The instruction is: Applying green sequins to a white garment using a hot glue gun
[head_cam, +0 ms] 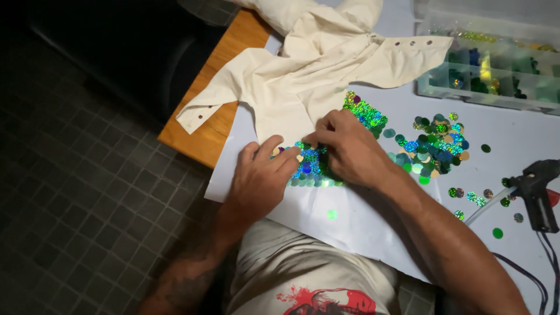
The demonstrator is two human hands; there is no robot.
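Note:
A cream cloth garment lies spread over a white sheet on the table. Part of it is covered with shiny green and blue sequin discs. My left hand rests flat on the sequined patch, fingers pressing down at its near left edge. My right hand is over the same patch, thumb and fingertips pinched together at the cloth's edge; whether a sequin is between them is hidden.
A loose pile of green, blue and gold sequins lies right of my hands, with scattered ones nearby. A black glue gun with cable sits far right. A clear compartment box stands at the back right. Dark tiled floor is left.

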